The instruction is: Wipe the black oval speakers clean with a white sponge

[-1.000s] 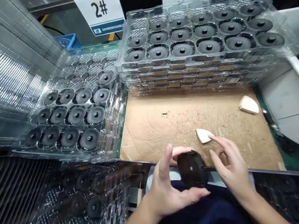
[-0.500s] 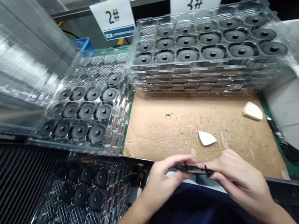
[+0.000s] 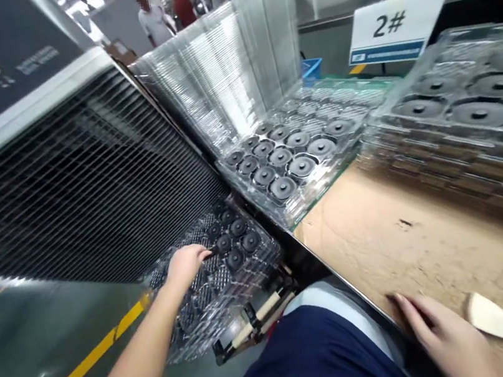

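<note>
My left hand reaches out to the left over a clear plastic tray on the lower stack. Its fingers pinch a dark round part, seen nearly edge-on, beside several black round parts seated in that tray's pockets. My right hand rests low at the front edge of the cardboard sheet, thumb and fingers closed together. Something dark shows at its fingertips, too unclear to name. Close to that hand lies a cream-coloured wedge-shaped piece.
A tray of black round parts stands at the back, before upright clear trays. More stacked trays are at right, near a "2#" sign. A large black ribbed panel rises at left. Two people stand far off.
The view has swung left. Both hands were together at a dark part; now my left hand has carried a dark part to the lower tray, and my right hand is apart, at the cardboard's edge.
</note>
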Motion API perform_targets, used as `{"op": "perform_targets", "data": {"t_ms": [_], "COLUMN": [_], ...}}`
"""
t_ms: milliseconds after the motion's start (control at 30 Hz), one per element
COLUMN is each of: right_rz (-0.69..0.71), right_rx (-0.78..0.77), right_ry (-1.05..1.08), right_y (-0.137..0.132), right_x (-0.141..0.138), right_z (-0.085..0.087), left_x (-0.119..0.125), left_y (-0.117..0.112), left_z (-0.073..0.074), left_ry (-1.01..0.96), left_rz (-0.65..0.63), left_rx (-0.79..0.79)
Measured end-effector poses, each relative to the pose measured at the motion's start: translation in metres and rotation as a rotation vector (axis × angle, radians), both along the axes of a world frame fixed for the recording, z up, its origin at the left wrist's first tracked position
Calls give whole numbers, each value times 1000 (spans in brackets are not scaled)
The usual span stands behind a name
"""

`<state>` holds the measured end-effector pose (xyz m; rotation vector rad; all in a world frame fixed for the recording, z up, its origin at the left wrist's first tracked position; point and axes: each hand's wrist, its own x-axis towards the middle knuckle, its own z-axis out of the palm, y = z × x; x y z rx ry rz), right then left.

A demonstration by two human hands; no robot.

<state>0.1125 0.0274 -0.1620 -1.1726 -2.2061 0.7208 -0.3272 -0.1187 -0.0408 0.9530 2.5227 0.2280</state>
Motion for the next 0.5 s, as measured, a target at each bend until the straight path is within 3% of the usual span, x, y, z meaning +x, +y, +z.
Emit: {"op": "perform_targets", "data": {"t_ms": [67,167,500], "right_rz": [5,3,-29], "right_rx": [10,36,169], "right_ry": [-2,11,-64], "right_y": [-3,-8,-12], "right_x": [3,5,1], "right_z": [-7,-11,-3], "left_x": [-19,-41,-123], "left_y": [-15,-17,48], "left_z": [3,0,-35], "left_ry": [96,186,250], "left_rz": [49,93,190], "left_rx": [-51,-99,-70]}}
